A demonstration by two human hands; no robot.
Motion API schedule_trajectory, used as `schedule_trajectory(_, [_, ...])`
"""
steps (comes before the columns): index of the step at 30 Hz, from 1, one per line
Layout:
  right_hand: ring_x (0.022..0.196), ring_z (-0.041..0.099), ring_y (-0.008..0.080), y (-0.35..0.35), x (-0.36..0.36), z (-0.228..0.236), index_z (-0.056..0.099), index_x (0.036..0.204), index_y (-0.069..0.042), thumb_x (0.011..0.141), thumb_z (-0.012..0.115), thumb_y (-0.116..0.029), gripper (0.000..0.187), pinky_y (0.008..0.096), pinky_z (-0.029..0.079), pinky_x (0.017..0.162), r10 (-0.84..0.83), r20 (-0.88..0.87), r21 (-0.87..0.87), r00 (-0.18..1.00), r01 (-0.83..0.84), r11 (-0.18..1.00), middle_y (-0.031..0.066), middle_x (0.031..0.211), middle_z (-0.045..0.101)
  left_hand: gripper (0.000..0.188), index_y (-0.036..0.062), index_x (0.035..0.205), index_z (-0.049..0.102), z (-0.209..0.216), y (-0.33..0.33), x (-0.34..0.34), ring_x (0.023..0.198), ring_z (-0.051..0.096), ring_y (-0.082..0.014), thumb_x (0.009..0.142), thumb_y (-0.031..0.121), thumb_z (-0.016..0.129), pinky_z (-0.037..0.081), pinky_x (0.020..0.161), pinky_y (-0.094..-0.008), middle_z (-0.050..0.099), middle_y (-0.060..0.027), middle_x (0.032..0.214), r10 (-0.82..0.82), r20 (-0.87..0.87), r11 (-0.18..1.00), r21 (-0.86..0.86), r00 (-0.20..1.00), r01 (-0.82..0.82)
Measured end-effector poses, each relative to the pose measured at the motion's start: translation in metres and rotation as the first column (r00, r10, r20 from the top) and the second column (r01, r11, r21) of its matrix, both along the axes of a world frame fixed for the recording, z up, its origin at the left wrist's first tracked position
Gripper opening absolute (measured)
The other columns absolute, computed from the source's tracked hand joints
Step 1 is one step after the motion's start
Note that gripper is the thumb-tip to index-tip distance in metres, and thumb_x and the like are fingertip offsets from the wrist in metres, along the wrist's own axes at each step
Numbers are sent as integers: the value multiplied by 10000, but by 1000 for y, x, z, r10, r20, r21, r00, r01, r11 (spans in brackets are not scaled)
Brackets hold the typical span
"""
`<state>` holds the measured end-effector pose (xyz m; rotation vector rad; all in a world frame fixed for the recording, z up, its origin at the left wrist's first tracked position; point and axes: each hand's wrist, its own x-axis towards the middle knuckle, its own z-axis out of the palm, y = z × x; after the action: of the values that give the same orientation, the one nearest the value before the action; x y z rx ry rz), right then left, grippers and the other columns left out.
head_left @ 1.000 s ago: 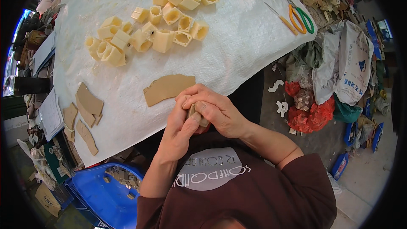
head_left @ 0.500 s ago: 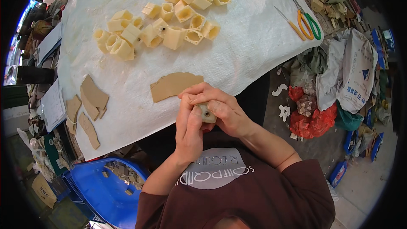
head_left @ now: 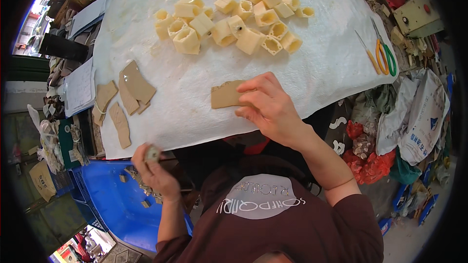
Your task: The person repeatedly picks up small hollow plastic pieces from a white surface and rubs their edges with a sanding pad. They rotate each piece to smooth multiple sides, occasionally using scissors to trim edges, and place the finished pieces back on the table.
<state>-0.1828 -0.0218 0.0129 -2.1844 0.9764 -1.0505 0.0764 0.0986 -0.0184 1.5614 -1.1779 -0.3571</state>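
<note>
My left hand, slightly blurred, is over the edge of the blue basin and grips a small pale block with a dark hole in it. My right hand is above the white cloth, its bent fingers and thumb apart. Those fingers cover the right end of a flat tan sheet piece with a ragged upper edge; whether they touch it I cannot tell. Several more tan pieces lie on the cloth to the left. Farther back is a loose cluster of cream hollow blocks.
The white cloth covers the table. At its right edge lie green-handled scissors and yellow-handled tools. A blue basin with small pieces stands lower left. Papers and a dark cylinder flank the cloth; bags sit right.
My hands, together around the block before, have parted. The left carried the block left toward the basin; the right moved over the tan sheet. The view has also shifted.
</note>
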Motion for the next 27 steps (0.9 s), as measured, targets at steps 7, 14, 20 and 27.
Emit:
schedule_trajectory(7, [897, 482, 259, -15, 16, -1, 571, 767, -13, 653, 693, -106, 191, 342, 431, 777, 24, -255, -110, 967, -53, 993, 99, 949, 520, 288, 34, 1090, 551, -52, 110, 90, 1027, 408, -298, 809, 97, 530, 331, 899, -396, 449, -136, 1069, 253, 609, 758, 358, 752, -545])
schedule_trajectory(14, [858, 495, 265, -20, 9, -1, 569, 776, 3, 691, 588, 35, 93, 330, 441, 755, 74, -325, -62, 943, -100, 993, 104, 890, 522, 231, 95, 1005, 598, -38, 94, 90, 1033, 417, -319, 782, 143, 561, 322, 876, -454, 467, -146, 1093, 116, 814, 527, 434, 568, -730])
schedule_trajectory(20, [843, 525, 283, -22, 2, -12, 557, 840, 13, 720, 585, 50, 129, 346, 449, 720, 59, -28, 79, 998, -56, 995, 108, 890, 554, 220, 7, 928, 584, 16, 12, 45, 924, 498, -297, 725, -69, 544, 395, 816, -371, 533, -142, 943, 213, 619, 967, -22, 756, -255])
schedule_trajectory(27, [826, 558, 275, -22, -7, -5, 554, 872, 15, 749, 588, 34, 129, 334, 454, 727, 9, 45, 230, 999, -19, 973, 134, 878, 568, 362, 26, 997, 592, 45, -96, -87, 893, 564, -289, 646, -67, 598, 486, 711, -349, 576, -131, 938, -574, 529, 742, 15, 625, 670])
